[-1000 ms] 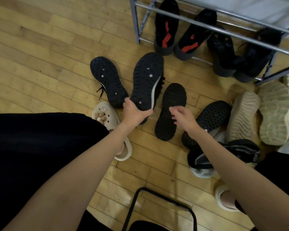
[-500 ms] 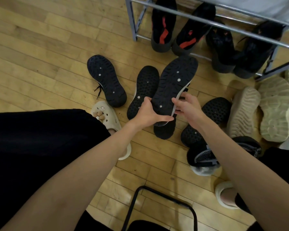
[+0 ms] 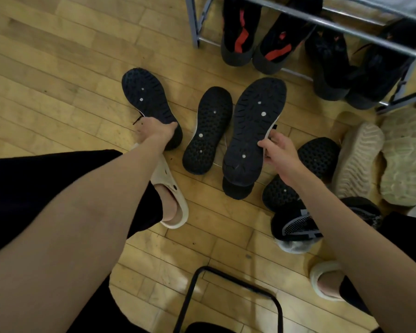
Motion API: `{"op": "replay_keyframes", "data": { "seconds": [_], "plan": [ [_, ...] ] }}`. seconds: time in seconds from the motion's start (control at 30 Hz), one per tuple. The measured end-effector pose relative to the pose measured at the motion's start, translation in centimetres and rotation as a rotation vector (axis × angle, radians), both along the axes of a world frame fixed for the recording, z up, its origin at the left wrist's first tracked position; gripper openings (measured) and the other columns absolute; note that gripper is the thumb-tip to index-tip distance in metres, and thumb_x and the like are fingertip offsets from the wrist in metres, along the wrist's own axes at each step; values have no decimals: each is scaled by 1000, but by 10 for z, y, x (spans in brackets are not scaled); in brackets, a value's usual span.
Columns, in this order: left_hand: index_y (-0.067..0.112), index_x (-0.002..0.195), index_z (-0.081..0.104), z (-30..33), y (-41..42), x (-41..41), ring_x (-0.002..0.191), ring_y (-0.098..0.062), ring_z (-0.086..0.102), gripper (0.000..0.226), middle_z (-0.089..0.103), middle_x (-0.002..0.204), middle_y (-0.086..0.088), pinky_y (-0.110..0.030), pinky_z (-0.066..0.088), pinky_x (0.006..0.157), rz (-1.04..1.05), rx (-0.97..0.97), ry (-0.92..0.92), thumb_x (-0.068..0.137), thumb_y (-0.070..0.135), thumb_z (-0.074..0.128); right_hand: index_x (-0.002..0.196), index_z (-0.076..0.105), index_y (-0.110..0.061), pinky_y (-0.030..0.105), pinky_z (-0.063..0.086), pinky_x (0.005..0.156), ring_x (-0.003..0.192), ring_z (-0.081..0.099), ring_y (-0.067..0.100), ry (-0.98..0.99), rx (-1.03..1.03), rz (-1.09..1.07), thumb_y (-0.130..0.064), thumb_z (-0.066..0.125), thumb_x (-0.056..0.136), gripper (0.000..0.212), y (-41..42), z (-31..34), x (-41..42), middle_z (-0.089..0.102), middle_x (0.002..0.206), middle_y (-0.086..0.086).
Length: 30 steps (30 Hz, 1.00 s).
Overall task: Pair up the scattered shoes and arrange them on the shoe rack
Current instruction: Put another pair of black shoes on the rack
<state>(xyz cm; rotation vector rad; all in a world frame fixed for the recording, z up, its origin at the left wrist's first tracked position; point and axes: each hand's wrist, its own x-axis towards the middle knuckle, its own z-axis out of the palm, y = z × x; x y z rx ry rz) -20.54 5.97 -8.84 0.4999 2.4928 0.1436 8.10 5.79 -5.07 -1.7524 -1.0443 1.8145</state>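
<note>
Two matching soles now: right hand [image 3: 277,152] has taken over the big shoe [image 3: 253,131], left hand [image 3: 157,132] now grabbing its mate [image 3: 147,94]. Pair sorted, rack [image 3: 327,25] next.

Both bare forearms are stretching forward and down from the lower edge of the view. The left hand [image 3: 157,132] is reaching far out, palm facing down, with its fingers curling over the heel end of an upturned black shoe [image 3: 149,102] just ahead of it. The right hand [image 3: 277,151] is staying closer to the body, wrist bent slightly inward, and it is gripping the side edge of a second sole-up black shoe [image 3: 253,131], thumb lying on the sole to its left
</note>
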Motion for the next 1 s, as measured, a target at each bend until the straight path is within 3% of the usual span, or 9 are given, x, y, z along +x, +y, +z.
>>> {"op": "replay_keyframes", "data": {
  "seconds": [0.1, 0.3, 0.4, 0.5, 0.57, 0.7, 0.77, 0.9, 1.0],
  "plan": [
    [3, 137, 37, -14, 3, 1, 121, -33, 52, 114, 53, 133, -16, -46, 46, 100, 73, -48, -34, 55, 72, 75, 126, 54, -11, 29, 54, 83, 101, 63, 14, -35, 14, -43, -10, 51, 95, 31, 7, 3, 7, 65, 110, 0],
    [5, 133, 45, -15, 7, 11, 113, -33, 56, 120, 57, 126, -15, -47, 48, 95, 113, -17, 8, 42, 81, 66, 112, 59, -17, 31, 53, 86, 100, 63, 13, -93, 122, -60, -8, 50, 92, 23, 28, 14, 34, 66, 104, -3],
    [7, 131, 50, 3, 11, 23, 113, -30, 56, 123, 58, 125, -10, -44, 50, 95, 261, 178, -99, 34, 83, 58, 114, 60, -16, 34, 52, 90, 105, 63, 17, -115, 138, -70, -9, 51, 89, 27, 31, 17, 40, 66, 108, -1],
    [9, 129, 50, 26, 17, 41, 114, -26, 57, 113, 58, 126, -8, -38, 51, 96, 471, 450, -295, 40, 75, 70, 115, 60, -13, 35, 52, 91, 106, 62, 19, -103, 136, -85, -10, 50, 89, 28, 30, 19, 42, 66, 111, 3],
    [9, 127, 48, 38, 10, 55, 115, -26, 57, 98, 57, 125, -9, -36, 51, 94, 412, 525, -321, 52, 67, 76, 112, 62, -13, 33, 52, 88, 105, 62, 18, -67, 138, -107, -10, 50, 90, 25, 27, 25, 42, 66, 110, 4],
    [16, 134, 38, 47, -33, 92, 124, -21, 44, 90, 43, 135, -5, -34, 41, 96, 48, 548, -271, 63, 46, 84, 93, 61, -9, 34, 51, 82, 92, 62, 20, 85, 67, -251, -12, 56, 79, 15, 12, 31, 46, 65, 95, 6],
    [22, 138, 37, 48, -46, 107, 127, -18, 43, 92, 44, 138, 0, -33, 40, 98, 23, 554, -397, 62, 37, 87, 93, 58, -4, 39, 49, 85, 94, 60, 29, 201, 2, -324, -16, 59, 70, 27, 4, 33, 50, 62, 98, 15],
    [24, 138, 37, 43, -62, 126, 128, -18, 43, 99, 44, 140, 1, -32, 40, 100, 13, 491, -590, 56, 34, 92, 87, 63, -6, 29, 55, 71, 74, 68, 23, 361, -148, -324, -9, 37, 86, 27, -14, 36, 64, 71, 81, 8],
    [20, 134, 41, 36, -73, 136, 126, -20, 46, 94, 48, 136, -2, -38, 44, 104, 11, 445, -605, 57, 29, 93, 92, 67, -7, 38, 50, 84, 84, 65, 28, 392, -217, -289, -11, 38, 83, 31, -23, 33, 73, 70, 91, 11]
  ]
}}
